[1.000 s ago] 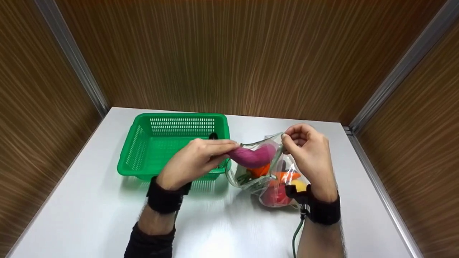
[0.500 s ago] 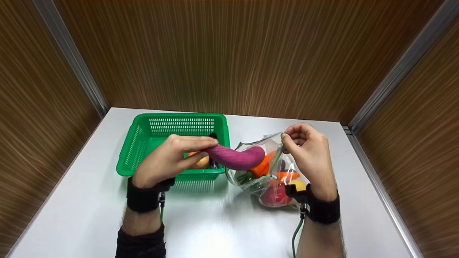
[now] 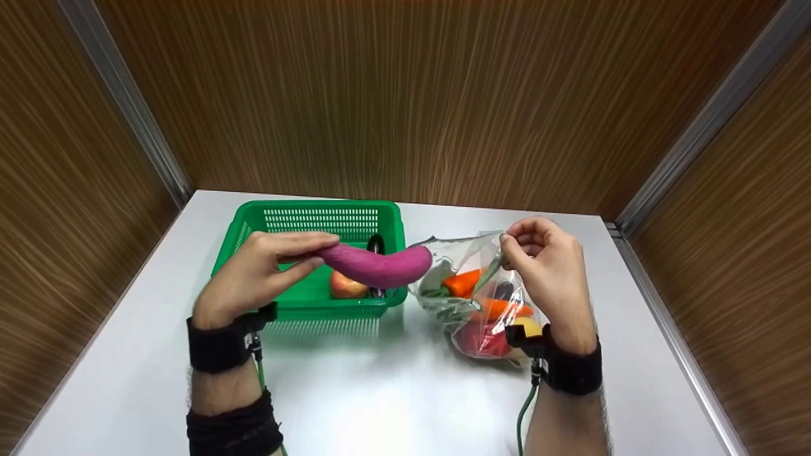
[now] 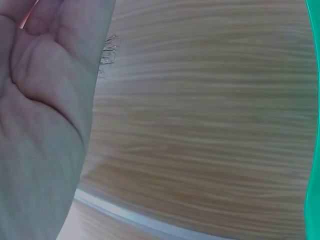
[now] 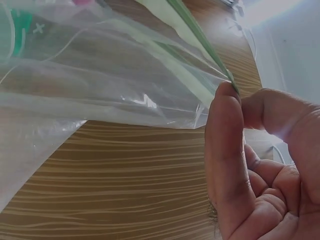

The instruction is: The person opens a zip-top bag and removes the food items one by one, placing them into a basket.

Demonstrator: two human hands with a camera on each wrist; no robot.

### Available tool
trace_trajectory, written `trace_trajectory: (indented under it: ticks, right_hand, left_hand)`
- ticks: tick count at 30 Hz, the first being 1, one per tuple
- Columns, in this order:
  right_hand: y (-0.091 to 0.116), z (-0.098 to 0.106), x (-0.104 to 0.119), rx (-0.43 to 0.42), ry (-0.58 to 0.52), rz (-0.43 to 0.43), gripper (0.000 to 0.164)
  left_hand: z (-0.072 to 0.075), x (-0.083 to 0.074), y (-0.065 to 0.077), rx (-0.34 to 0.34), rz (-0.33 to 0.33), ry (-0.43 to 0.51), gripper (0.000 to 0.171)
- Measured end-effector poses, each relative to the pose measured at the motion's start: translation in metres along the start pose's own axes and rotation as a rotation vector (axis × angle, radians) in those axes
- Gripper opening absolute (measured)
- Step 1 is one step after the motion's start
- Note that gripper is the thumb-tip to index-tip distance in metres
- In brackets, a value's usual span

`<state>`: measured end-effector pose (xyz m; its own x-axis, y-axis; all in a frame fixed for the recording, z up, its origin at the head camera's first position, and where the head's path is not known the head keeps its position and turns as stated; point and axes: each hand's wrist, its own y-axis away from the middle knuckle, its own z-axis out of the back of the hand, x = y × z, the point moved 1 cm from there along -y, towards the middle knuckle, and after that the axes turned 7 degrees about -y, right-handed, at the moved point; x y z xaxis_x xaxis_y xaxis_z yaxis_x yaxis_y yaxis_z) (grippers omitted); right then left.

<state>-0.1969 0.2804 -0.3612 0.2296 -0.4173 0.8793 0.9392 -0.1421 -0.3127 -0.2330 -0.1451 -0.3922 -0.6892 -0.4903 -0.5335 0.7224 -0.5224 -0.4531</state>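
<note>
My left hand (image 3: 260,269) pinches one end of a curved purple eggplant (image 3: 380,269), held level above the right part of the green basket. The eggplant's far tip overlaps the mouth of a clear plastic bag (image 3: 456,253). Between thumb and forefinger, my right hand (image 3: 548,272) pinches the bag's rim at its right corner; the right wrist view shows the greenish edge strip at these fingertips (image 5: 227,95). Through the bag show an orange carrot-like piece (image 3: 462,282), a red piece (image 3: 478,341) and a yellow piece (image 3: 527,327). In the left wrist view only the palm (image 4: 45,100) shows.
A green slotted basket (image 3: 317,309) stands on the white table (image 3: 393,399), left of the bag. It holds a reddish-yellow apple (image 3: 347,286) and a dark eggplant-like piece (image 3: 376,244). Wood-grain panels (image 3: 380,95) enclose the back and sides.
My left hand has drawn the purple eggplant leftward out of the bag and over the basket, uncovering the apple. My right hand stays at the bag's rim.
</note>
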Motion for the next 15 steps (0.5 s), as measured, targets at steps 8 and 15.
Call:
trace_trajectory:
  ticks: [8, 15]
  right_hand:
    - [-0.001, 0.003, -0.001, -0.034, 0.069, -0.009, 0.012]
    - [0.0, 0.004, -0.001, -0.033, 0.072, -0.021, 0.013]
  left_hand:
    - [0.008, 0.016, 0.007, -0.06, 0.102, -0.106, 0.044]
    - [0.002, 0.031, 0.002, -0.047, 0.181, -0.196, 0.042]
